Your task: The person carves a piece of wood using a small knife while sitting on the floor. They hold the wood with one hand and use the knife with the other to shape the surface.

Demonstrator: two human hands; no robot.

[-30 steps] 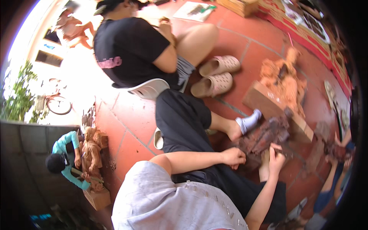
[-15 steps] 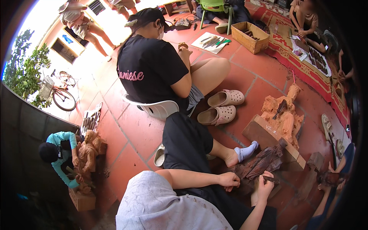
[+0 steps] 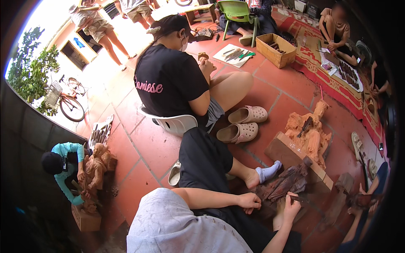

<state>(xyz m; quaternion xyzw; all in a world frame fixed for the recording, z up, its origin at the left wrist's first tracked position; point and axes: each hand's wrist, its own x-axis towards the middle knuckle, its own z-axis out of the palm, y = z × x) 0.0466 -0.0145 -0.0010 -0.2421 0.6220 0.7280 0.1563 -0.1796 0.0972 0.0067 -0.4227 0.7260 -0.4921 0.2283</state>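
Note:
My left hand (image 3: 249,201) is curled closed beside the near end of a dark brown wooden figure carving (image 3: 291,182); what its fingers hold, if anything, is hidden. To the right, my right hand (image 3: 291,207) grips a slim dark tool (image 3: 299,198) whose exact kind I cannot make out. The carving lies on its side on the floor, close to my bare-heeled foot in a lavender sock (image 3: 270,171). Behind it a larger orange-brown carving (image 3: 310,135) rests on a wooden block (image 3: 291,154).
Ahead sits a person in a black shirt (image 3: 168,76) on a white chair (image 3: 171,123), with pink clogs (image 3: 239,131) alongside. A basket (image 3: 276,55) and tools on a white sheet (image 3: 233,55) stand farther off. At left, another person (image 3: 67,168) works on a carving (image 3: 95,170).
My view has shifted slightly. My left hand has drawn a little back and to the left; my right hand keeps its hold on the slim tool almost in place.

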